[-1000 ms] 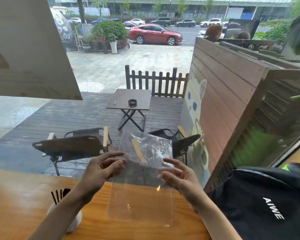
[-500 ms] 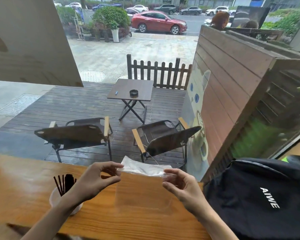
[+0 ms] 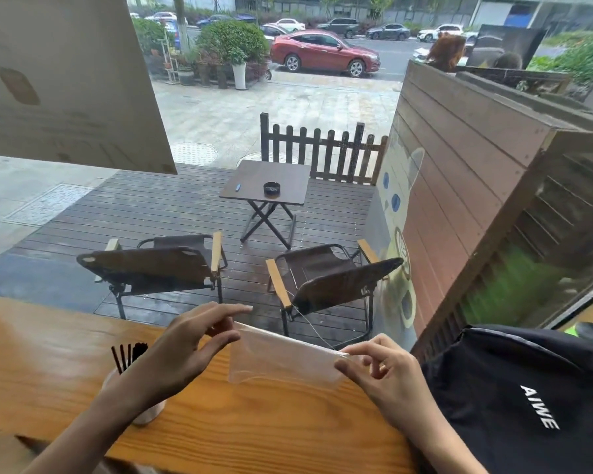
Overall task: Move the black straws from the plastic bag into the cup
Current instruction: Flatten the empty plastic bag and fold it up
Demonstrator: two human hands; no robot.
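Note:
A clear plastic bag [image 3: 281,362] hangs flat just above the wooden counter [image 3: 254,432], with no straws visible inside it. My left hand [image 3: 189,350] pinches its upper left corner. Its upper right corner is pinched by my right hand [image 3: 387,374]. Several black straws [image 3: 129,355] stand in a white cup [image 3: 144,413] on the counter at the left. My left wrist and forearm cross in front of the cup and hide most of it.
A black backpack [image 3: 528,398] with white letters sits on the counter at the right, close to my right arm. A window behind the counter looks onto a deck with two folding chairs [image 3: 326,282] and a small table [image 3: 267,183].
The bag was held upright and spread open a second ago. It has since been lowered and folded flatter toward the counter, both hands still on its top corners.

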